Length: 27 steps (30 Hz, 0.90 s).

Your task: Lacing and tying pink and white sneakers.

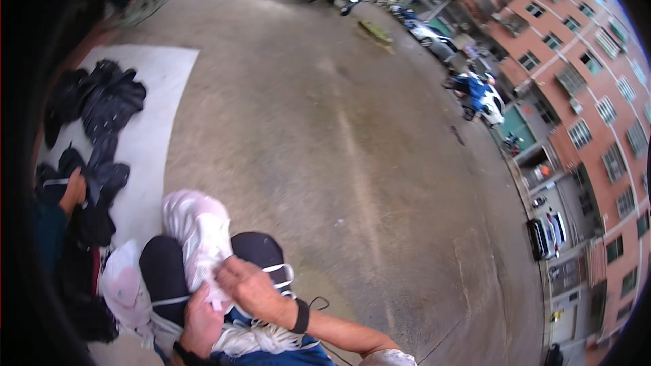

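A white and pale pink sneaker rests between my dark-covered knees, its toe pointing away from me. My left hand is closed around the near end of the sneaker, by a small pale tab. Over the sneaker's laced part, my right hand bends its fingers together; what they pinch is too small to make out. A bundle of white shoelaces lies on my lap, close below both hands. White loops hang at my right knee. Another pale shoe-like item, partly in white wrapping, is beside my left knee.
On the left, a pile of black shoes lies on a white sheet. Another person's hand touches dark items there. Concrete ground stretches ahead; motorbikes and cars line a pink building.
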Each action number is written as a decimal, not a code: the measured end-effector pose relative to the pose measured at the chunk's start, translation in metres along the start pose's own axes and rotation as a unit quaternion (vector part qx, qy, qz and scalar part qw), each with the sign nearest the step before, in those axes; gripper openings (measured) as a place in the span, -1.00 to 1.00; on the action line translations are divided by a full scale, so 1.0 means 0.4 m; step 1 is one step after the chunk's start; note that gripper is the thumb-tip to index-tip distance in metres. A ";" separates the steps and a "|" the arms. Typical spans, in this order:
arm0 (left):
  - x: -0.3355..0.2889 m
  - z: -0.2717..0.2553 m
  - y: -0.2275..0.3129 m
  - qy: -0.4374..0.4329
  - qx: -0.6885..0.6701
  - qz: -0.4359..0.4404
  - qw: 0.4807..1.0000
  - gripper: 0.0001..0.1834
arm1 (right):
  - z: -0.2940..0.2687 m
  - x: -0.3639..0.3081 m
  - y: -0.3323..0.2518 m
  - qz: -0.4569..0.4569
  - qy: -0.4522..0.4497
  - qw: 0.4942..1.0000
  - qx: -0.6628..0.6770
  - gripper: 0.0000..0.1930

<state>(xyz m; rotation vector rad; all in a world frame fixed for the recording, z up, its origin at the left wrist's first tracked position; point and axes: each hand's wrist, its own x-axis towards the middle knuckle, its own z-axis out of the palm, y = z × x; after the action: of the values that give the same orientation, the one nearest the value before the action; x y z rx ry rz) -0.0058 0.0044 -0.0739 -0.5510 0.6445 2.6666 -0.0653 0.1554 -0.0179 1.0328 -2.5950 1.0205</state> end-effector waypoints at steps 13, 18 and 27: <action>-0.002 0.008 0.001 -0.027 -0.009 -0.013 1.000 -0.53 | -0.056 -0.016 0.009 0.074 0.009 0.988 0.138 -0.72; 0.038 0.061 -0.002 -0.028 -0.029 -0.034 0.999 -0.72 | -0.114 -0.022 0.040 0.094 -0.003 0.995 0.044 -0.80; 0.000 0.048 0.014 0.012 -0.031 -0.040 0.999 -0.65 | -0.098 -0.006 0.010 0.171 0.003 0.977 0.129 -0.92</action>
<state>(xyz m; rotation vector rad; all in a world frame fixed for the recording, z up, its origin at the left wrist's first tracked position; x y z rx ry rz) -0.0135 0.0092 -0.0563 -0.6134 0.5357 2.6172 -0.0698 0.1844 0.0083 0.6341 -2.7481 1.4688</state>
